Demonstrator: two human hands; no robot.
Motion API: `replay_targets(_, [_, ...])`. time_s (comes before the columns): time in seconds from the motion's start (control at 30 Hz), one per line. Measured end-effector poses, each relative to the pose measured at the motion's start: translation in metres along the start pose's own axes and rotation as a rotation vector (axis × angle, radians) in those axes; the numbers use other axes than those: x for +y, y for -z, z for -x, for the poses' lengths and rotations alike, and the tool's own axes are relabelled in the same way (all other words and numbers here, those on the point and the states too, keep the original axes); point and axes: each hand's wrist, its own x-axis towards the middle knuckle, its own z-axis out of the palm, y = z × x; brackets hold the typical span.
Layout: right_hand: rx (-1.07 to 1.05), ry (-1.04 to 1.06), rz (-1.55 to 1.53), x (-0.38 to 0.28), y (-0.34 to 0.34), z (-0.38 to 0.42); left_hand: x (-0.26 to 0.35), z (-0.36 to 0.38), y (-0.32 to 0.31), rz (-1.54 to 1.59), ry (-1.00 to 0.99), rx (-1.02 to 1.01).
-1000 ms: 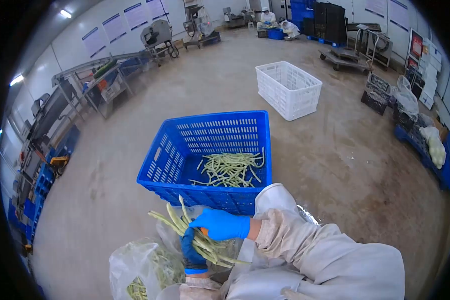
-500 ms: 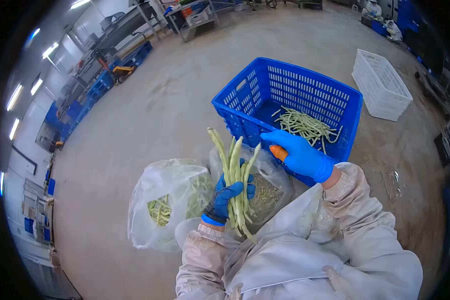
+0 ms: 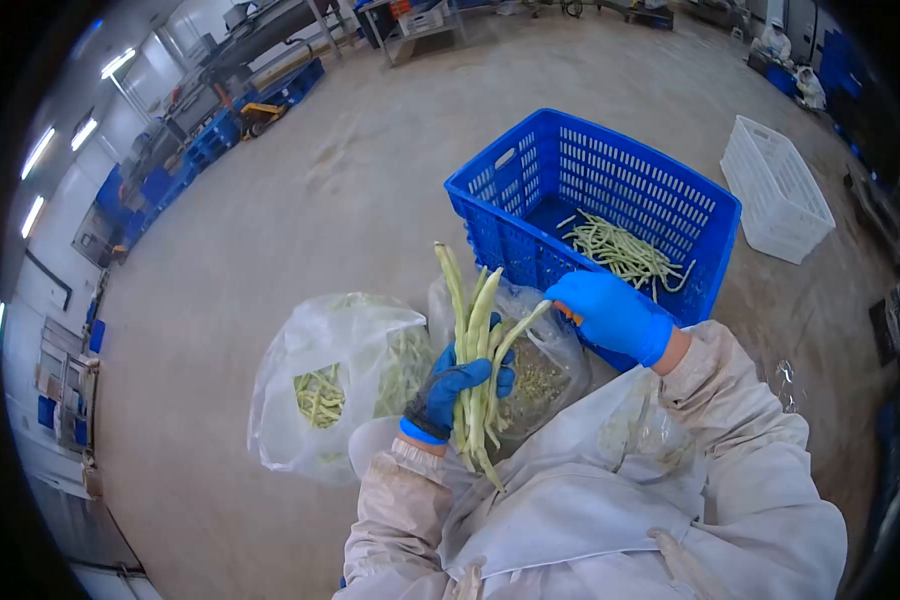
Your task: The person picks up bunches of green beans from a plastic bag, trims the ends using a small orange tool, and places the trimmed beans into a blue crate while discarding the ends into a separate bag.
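My left hand (image 3: 450,392), in a blue glove, is wrapped round an upright bunch of long green beans (image 3: 478,330) in front of my lap. My right hand (image 3: 610,315), also gloved in blue, is closed round a small orange-handled tool (image 3: 568,313), most of it hidden in the fist. Its fingertips meet the upper end of one bean that leans out of the bunch to the right. Below the hands a clear plastic bag (image 3: 560,360) holds small green bits. To the left stands a translucent bag (image 3: 280,400) with more beans inside.
Ahead to the right, a blue crate (image 3: 500,235) holds a pile of beans (image 3: 625,252) on its bottom. A white crate (image 3: 778,190) stands beyond it on the floor. A person in white (image 3: 773,42) is far off at the upper right.
My right hand has come down from above the beans and now touches the end of one bean, which has bent to the right. The view has shifted slightly.
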Motion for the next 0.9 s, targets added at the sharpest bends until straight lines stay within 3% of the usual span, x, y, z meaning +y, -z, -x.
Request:
replay_targets(0.03, [0.175,-0.121,-0.321,0.000,-0.009,0.004,-0.002,-0.001,0.000,0.017,-0.012,-0.024])
replay_targets(0.07, [0.169,-0.116,-0.320,-0.001,-0.019,0.004,-0.005,-0.002,0.000,0.033,-0.027,-0.051])
replay_targets(0.13, [0.445,-0.483,-1.333,-0.004,-0.045,0.008,-0.007,-0.006,-0.009,0.087,-0.030,-0.051])
replay_targets(0.17, [0.437,-0.484,-1.335,-0.001,-0.058,0.013,-0.007,-0.009,-0.011,0.046,-0.050,-0.064])
replay_targets(0.23, [0.633,-0.551,-1.590,0.001,-0.071,0.014,-0.007,-0.013,-0.010,-0.001,-0.046,-0.093])
replay_targets(0.27, [0.627,-0.553,-1.592,0.005,-0.072,0.015,-0.009,-0.015,-0.009,0.002,-0.048,-0.088])
replay_targets(0.33, [0.404,-0.559,-2.118,-0.008,-0.061,0.015,-0.016,-0.013,-0.009,0.065,-0.075,-0.098])
replay_targets(0.37, [0.412,-0.560,-2.118,-0.014,-0.057,0.016,-0.018,-0.012,-0.012,0.144,-0.097,-0.109])
replay_targets(0.43, [-0.072,-0.544,-1.410,-0.024,-0.051,0.016,-0.019,-0.013,-0.012,0.107,-0.115,-0.129])
replay_targets(0.47, [-0.073,-0.546,-1.409,-0.023,-0.050,0.017,-0.020,-0.013,-0.011,0.069,-0.138,-0.146])
replay_targets(0.53, [-0.031,-0.539,-0.991,-0.017,-0.046,0.023,-0.026,-0.016,0.000,0.055,-0.166,-0.064])
replay_targets(0.67, [-0.027,-0.581,-1.104,-0.020,-0.036,0.041,-0.026,-0.014,0.010,0.211,-0.231,0.125])
replay_targets(0.73, [-0.157,-0.590,-1.017,-0.021,-0.041,0.047,-0.026,-0.017,0.011,0.226,-0.219,0.118])
replay_targets(0.8, [-0.062,-0.579,-1.007,-0.023,-0.054,0.046,-0.034,-0.020,0.007,0.256,-0.181,0.084])
replay_targets(0.9, [-0.270,-0.485,-1.075,-0.032,-0.045,0.036,-0.044,-0.030,0.005,0.385,-0.269,0.081])
